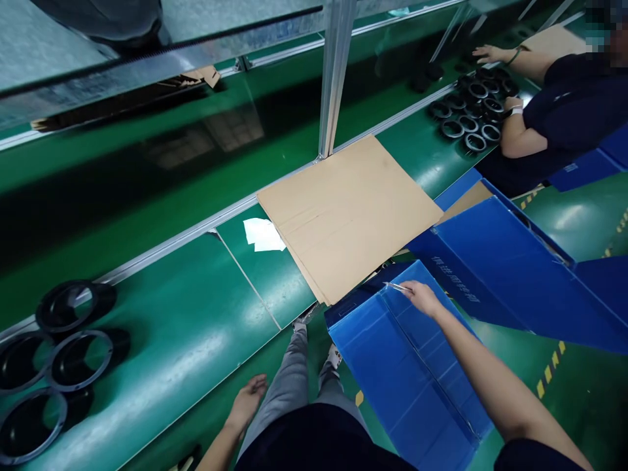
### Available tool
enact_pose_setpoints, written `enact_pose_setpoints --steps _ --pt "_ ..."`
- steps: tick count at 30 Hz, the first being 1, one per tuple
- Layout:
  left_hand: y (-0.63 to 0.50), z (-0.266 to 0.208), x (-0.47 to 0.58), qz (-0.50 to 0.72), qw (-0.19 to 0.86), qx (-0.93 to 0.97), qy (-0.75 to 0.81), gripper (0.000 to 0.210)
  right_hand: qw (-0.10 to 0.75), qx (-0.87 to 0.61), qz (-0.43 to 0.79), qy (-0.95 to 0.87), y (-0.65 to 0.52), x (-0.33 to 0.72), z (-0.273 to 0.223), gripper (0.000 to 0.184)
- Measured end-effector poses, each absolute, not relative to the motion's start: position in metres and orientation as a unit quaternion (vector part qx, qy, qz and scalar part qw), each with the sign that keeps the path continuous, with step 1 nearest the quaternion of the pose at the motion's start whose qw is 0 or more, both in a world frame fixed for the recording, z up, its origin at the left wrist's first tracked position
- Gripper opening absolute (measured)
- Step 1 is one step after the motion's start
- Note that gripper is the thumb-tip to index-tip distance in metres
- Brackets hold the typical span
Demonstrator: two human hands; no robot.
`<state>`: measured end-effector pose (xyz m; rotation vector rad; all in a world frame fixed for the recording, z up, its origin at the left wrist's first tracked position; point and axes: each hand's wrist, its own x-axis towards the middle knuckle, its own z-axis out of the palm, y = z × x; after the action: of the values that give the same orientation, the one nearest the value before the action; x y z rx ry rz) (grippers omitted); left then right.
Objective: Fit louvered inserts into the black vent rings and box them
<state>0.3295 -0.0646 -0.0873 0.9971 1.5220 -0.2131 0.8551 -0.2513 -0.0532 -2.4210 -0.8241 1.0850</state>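
- Watching the head feed: I have the right hand (418, 296) grasping a thin metallic tool (400, 287), slim end pointing away from the palm. Can't tell exactly which tool it is.
- Main thing: blue box (392, 369), on the right-hand side of my view, set at an angle beside the green bench (186, 314), under the right hand.
- Its look: saturated blue, smooth with a slight sheen, faint pale creases across the top panels. Top panels lie flat and meet at a dark lengthwise seam (432, 375). End face toward the bench reads darker, with a thin pale printed outline.
- Tool tip sits at the bench-side end of that seam. Can't tell if it touches.
- Left hand (249, 396): released, fingers loosely curled, hanging by the left leg near the bench edge.
- Brown cardboard sheets (348, 216) lie stacked on the bench, just beyond the box; white paper (263, 235) at their left edge.
- Large black rings (63, 363) on the bench, far left.
- Second blue box (510, 261) to the right, pale characters on its side.
- Past it, a co-worker in a dark top (579, 104) has both arms at a cluster of smaller rings (483, 121).
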Motion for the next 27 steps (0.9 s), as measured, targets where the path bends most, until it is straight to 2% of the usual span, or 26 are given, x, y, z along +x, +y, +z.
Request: enact_pose_setpoints --steps 3,5,7,10,13,17,19,21,24,27 --pt "-0.078 -0.076 0.384 -0.095 0.670 0.471 0.565 0.038 0.363 -0.813 0.424 -0.167 -0.269 0.781 -0.054 0.052" --pt "-0.093 -0.067 0.423 -0.103 0.711 0.490 0.494 0.046 0.466 -0.757 0.446 -0.100 -0.265 0.717 -0.054 0.069" --pt "-0.110 -0.058 0.455 -0.116 0.740 0.496 0.439 0.059 0.539 -0.705 0.457 -0.055 -0.250 0.653 -0.053 0.073" --pt "-0.127 -0.044 0.483 -0.119 0.753 0.504 0.405 0.074 0.596 -0.658 0.460 -0.010 -0.221 0.586 -0.048 0.077" --pt "-0.116 -0.031 0.490 -0.059 0.724 0.542 0.423 0.070 0.631 -0.655 0.415 0.026 -0.222 0.578 -0.051 0.082" --pt "-0.053 -0.013 0.505 0.095 0.615 0.591 0.513 0.040 0.607 -0.728 0.291 0.133 -0.314 0.631 -0.076 0.072" --pt "-0.017 -0.005 0.525 0.127 0.550 0.601 0.566 0.022 0.539 -0.781 0.215 0.232 -0.393 0.653 -0.091 0.061" --pt "0.010 0.002 0.550 0.111 0.494 0.613 0.607 0.016 0.460 -0.812 0.157 0.324 -0.474 0.659 -0.103 0.049" --pt "0.026 0.013 0.577 0.052 0.384 0.647 0.656 0.034 0.378 -0.831 0.120 0.390 -0.565 0.640 -0.112 0.038" --pt "0.009 0.023 0.582 0.023 0.256 0.698 0.668 0.059 0.347 -0.854 0.125 0.367 -0.601 0.615 -0.124 0.035"
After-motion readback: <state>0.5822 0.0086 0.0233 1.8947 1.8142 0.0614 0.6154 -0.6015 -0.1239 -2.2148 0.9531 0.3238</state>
